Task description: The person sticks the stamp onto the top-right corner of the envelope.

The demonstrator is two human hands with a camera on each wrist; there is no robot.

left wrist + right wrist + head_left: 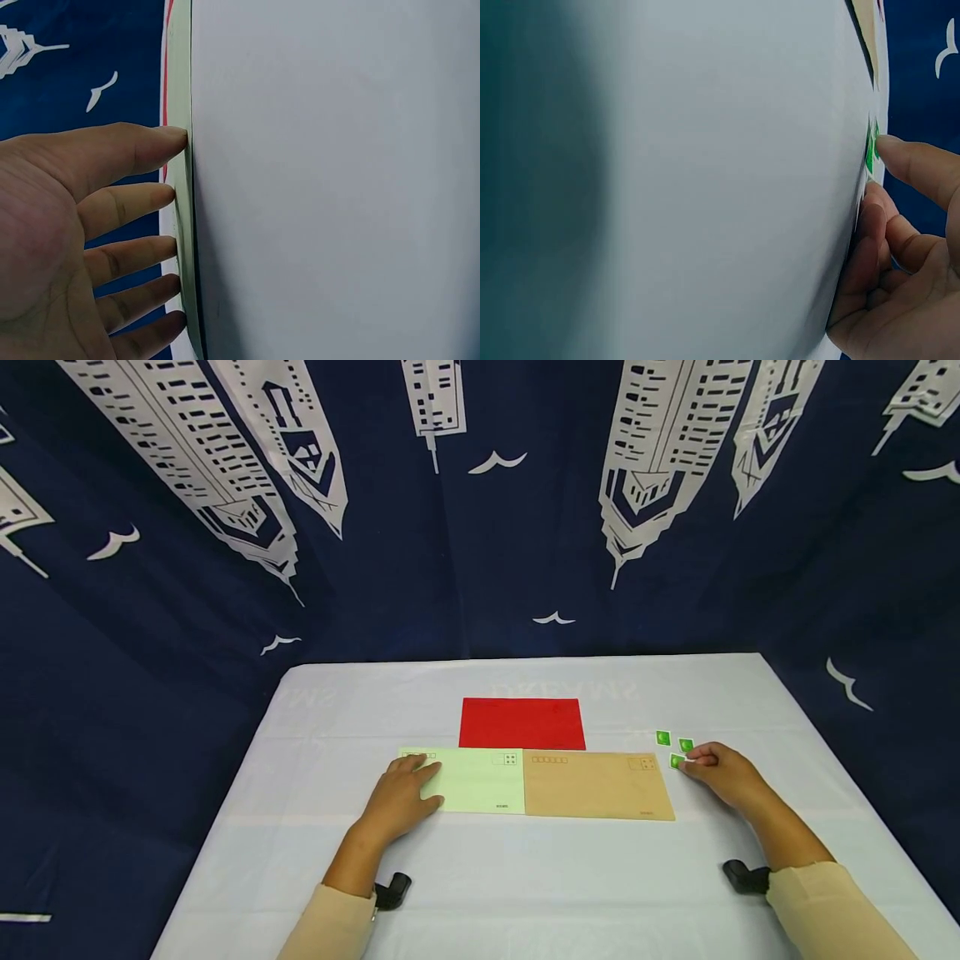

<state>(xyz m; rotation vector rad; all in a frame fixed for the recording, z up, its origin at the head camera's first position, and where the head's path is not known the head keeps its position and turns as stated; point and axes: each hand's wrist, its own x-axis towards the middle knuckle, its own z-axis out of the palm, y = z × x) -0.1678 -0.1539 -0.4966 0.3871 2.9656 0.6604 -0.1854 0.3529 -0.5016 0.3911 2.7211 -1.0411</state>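
Note:
My left hand (402,797) rests on the left part of a pale green envelope (480,781), fingers spread. In the left wrist view its fingertips (174,193) press along that envelope's surface. To the right, my right hand (723,774) pinches the edge of a small green stamp (677,761) between thumb and index finger, low over the table. The right wrist view shows the thumb (907,161) against the green stamp (870,154), the other fingers curled below. Another stamp (686,745) lies just beyond the fingertips, and a third stamp (663,737) farther left.
A tan envelope (596,785) lies edge to edge with the green one. Behind both is a red envelope (521,723). They lie on a white-covered table (555,885), with a dark blue patterned curtain (465,552) behind it. Black wrist cameras sit at both sleeves.

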